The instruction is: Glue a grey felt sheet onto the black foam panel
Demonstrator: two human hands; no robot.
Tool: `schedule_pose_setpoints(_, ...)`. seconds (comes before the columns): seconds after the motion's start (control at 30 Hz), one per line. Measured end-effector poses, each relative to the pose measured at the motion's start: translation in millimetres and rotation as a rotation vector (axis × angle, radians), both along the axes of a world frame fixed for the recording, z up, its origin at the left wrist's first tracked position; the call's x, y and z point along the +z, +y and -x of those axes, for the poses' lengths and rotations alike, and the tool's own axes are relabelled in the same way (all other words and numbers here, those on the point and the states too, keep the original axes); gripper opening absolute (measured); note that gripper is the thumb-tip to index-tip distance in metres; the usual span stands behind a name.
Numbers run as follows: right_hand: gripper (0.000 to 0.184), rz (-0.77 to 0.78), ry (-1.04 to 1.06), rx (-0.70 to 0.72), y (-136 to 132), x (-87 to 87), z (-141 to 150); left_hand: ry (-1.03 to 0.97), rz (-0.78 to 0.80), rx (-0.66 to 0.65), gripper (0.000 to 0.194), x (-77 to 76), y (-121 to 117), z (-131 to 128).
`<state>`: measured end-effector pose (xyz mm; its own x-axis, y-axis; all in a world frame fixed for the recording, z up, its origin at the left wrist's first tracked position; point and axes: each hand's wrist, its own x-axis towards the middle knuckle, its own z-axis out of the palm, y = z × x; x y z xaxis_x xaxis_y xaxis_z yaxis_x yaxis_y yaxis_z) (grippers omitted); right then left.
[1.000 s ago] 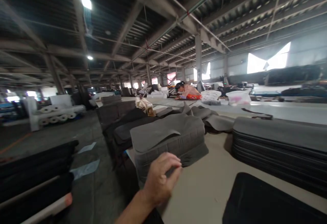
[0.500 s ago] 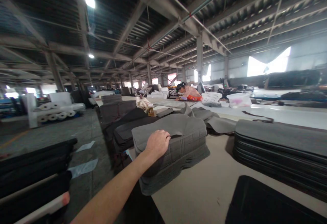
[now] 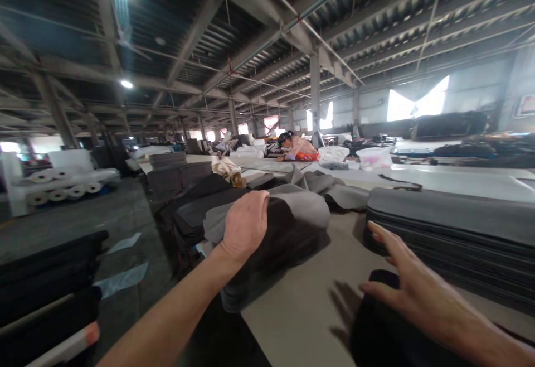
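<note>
My left hand (image 3: 244,225) grips the near edge of a stack of grey quilted fabric pieces (image 3: 292,211) on a long beige table (image 3: 301,305) and has it curled up, dark underside showing. My right hand (image 3: 412,286) hovers open over the table, fingers spread, above a black fabric piece (image 3: 376,333) at the near right edge. It holds nothing.
A tall pile of dark flat mats (image 3: 451,233) lies on the right of the table. More grey and black stacks (image 3: 184,188) line the table's left edge. A person in pink (image 3: 298,148) leans over the far table. White rolls (image 3: 62,186) sit across the aisle at left.
My left hand has closed on the grey stack's edge and rolled it up and back. My right hand has come into view from the lower right.
</note>
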<state>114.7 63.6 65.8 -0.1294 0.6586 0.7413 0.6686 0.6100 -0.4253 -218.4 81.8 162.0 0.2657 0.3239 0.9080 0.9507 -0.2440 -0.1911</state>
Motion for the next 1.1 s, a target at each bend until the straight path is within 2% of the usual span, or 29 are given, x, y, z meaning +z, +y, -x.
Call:
schedule_pose_setpoints(0.1,0.109,0.002,-0.215,-0.026,-0.7,-15.0,27.3,0.071,-0.189,-0.102,0.014,19.2,-15.6,-18.3)
schedule_pose_setpoints(0.17,0.111,-0.017,-0.214,-0.067,-0.4,-21.6,34.0,0.074,-0.253,-0.163,0.013,33.5,-24.7,-31.4)
schedule_pose_setpoints(0.27,0.109,-0.023,-0.167,-0.117,-1.0,-22.7,29.0,0.042,-0.340,-0.230,0.012,49.0,-34.5,-48.9)
schedule_pose_setpoints(0.37,0.104,0.011,-0.143,-0.106,-9.5,-21.3,16.9,0.016,-0.356,-0.276,0.013,55.0,-39.1,-62.7)
schedule_pose_setpoints(0.5,0.095,0.033,-0.170,-0.013,-38.1,-21.1,7.2,-0.020,-0.332,-0.313,0.016,57.2,-40.8,-77.3)
schedule_pose_setpoints(0.6,0.076,0.080,-0.030,0.004,-66.9,-7.2,8.2,0.002,-0.329,-0.327,0.020,61.0,-42.3,-88.3)
schedule_pose_setpoints(0.7,0.061,0.143,0.251,0.058,-95.3,23.3,12.3,0.126,-0.289,-0.331,0.024,66.1,-45.6,-101.8)
schedule_pose_setpoints(0.8,0.062,0.147,0.373,0.144,-119.3,50.7,15.5,0.226,-0.255,-0.267,0.025,71.2,-49.7,-116.2)
schedule_pose_setpoints(0.87,0.068,0.159,0.389,0.137,-132.5,56.3,17.0,0.263,-0.256,-0.216,0.024,75.2,-51.7,-124.8)
schedule_pose_setpoints(0.97,0.081,0.107,0.360,0.154,-147.3,44.0,17.3,0.302,-0.268,-0.192,0.024,83.7,-52.0,-136.6)
schedule_pose_setpoints(1.1,0.119,0.014,0.159,0.071,-157.2,7.9,8.7,0.264,-0.218,-0.235,0.029,98.6,-48.7,-151.0)
